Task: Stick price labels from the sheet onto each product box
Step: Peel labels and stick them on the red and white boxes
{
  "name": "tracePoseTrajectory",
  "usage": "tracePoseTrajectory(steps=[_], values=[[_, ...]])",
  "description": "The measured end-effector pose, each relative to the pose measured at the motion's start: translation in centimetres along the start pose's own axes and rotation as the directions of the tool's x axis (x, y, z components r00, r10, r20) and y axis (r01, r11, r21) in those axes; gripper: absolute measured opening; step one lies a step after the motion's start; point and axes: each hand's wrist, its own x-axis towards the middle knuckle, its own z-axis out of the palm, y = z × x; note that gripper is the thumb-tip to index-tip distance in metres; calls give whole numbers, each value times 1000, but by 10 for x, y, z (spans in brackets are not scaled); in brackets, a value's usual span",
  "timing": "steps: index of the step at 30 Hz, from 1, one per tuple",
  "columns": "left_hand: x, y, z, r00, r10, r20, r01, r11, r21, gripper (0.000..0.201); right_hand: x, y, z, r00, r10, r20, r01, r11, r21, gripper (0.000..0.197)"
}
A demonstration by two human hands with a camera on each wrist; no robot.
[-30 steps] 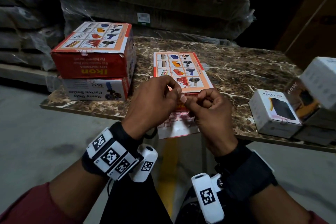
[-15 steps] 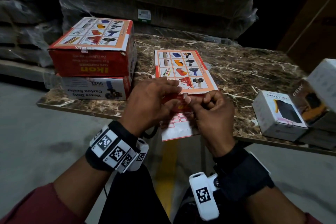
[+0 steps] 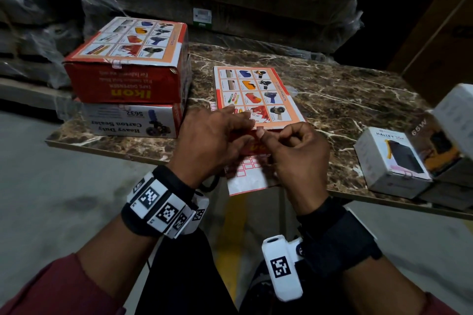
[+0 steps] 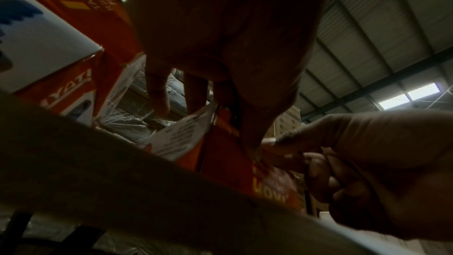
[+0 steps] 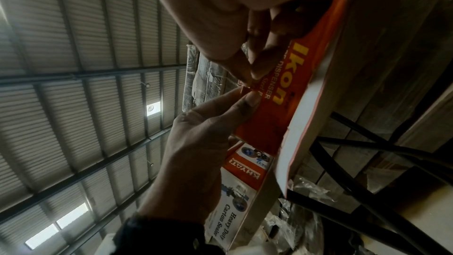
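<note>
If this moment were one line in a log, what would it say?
step: applying label | left hand: fingertips at near edge of orange Ikon box | right hand: curled, thumb there too | label sheet: under hands

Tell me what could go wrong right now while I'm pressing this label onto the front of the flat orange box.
1. The label sheet hangs over the table edge under your hands; a nudge could drop it.
2. Your left hand and right hand meet at the box's top front edge, so the label may fold over the corner or crease.
3. The label itself is hidden by your fingers, so it could go on crooked.
</note>
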Motion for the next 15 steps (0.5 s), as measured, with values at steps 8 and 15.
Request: tracePoseTrajectory(steps=[8, 15], values=[[4, -8, 4, 999, 13, 39, -14, 999, 37, 50, 8, 2, -9, 999, -44, -24, 37, 969, -243, 42], [6, -3, -1, 999, 25, 30, -26, 998, 51, 41, 5, -7, -15, 948, -314, 58, 297, 799, -523, 33]])
